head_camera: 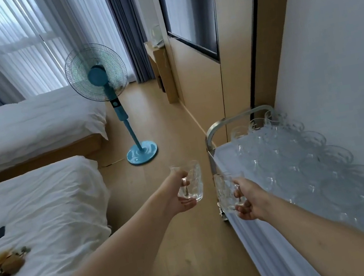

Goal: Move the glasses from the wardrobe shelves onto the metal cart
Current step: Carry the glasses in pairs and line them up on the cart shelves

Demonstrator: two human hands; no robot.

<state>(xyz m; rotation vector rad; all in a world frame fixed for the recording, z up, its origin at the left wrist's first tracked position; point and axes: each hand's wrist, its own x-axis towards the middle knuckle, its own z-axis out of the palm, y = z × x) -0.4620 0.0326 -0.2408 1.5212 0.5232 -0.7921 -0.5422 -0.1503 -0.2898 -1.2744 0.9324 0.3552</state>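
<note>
Left hand (178, 195): fingers curled round a clear patterned mug (190, 181), held upright over the floor, just left of the cart (229, 161). Right hand (250, 200): grips a second mug (226, 194) at the cart's near edge. Cart top: many clear glasses (301, 160), packed along the wall.

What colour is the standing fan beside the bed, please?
The standing fan is turquoise blue, from motor housing to round base, seen in the head view.
</note>
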